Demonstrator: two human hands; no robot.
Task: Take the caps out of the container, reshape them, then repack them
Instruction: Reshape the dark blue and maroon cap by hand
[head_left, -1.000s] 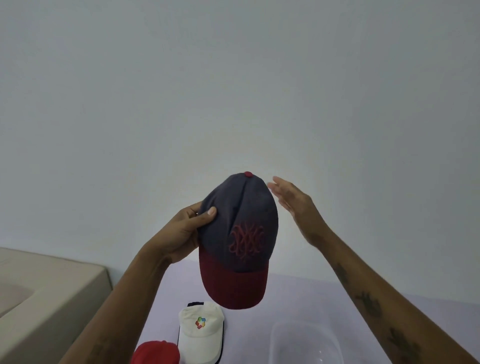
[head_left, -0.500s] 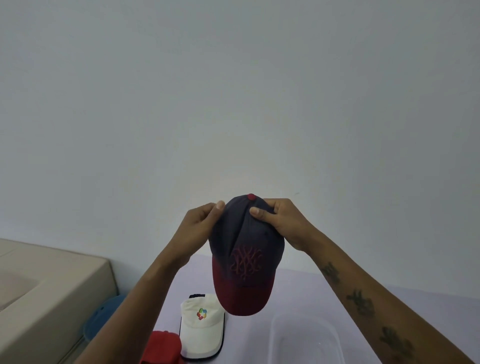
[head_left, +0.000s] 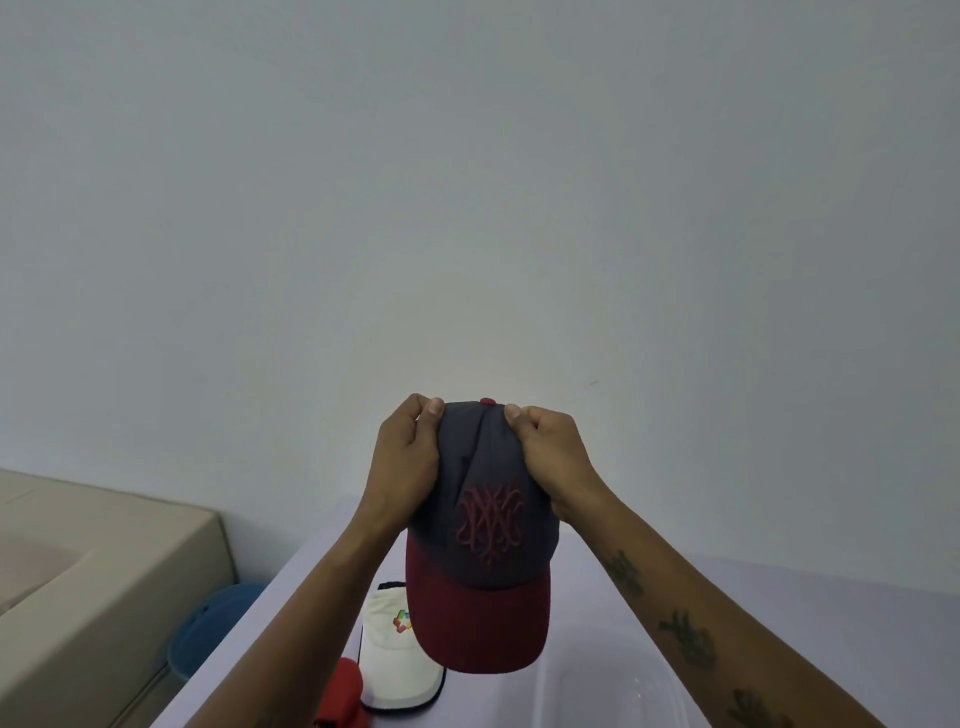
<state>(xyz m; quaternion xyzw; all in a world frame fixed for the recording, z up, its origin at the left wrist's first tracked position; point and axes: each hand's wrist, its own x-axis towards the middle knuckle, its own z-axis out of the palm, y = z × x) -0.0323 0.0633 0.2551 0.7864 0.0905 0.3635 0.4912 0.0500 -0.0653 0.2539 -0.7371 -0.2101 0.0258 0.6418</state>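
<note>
I hold a navy cap (head_left: 485, 525) with a dark red brim and red embroidery up in front of me, brim pointing down. My left hand (head_left: 408, 457) pinches the crown's left side. My right hand (head_left: 550, 457) pinches its right side, thumbs on the front near the red top button. Below on the pale table (head_left: 779, 597) lie a white cap (head_left: 395, 654) with a coloured logo and, at the bottom edge, a red cap (head_left: 340, 699). A clear plastic container (head_left: 613, 686) sits at lower right, partly behind the brim.
A beige cushioned piece of furniture (head_left: 93, 582) stands at the left. A blue round object (head_left: 215, 629) rests low between it and the table. A plain pale wall fills the upper view.
My right hand went from hovering open beside the crown to gripping it. Both hands have pressed in on the crown, and the cap has come lower and closer to me.
</note>
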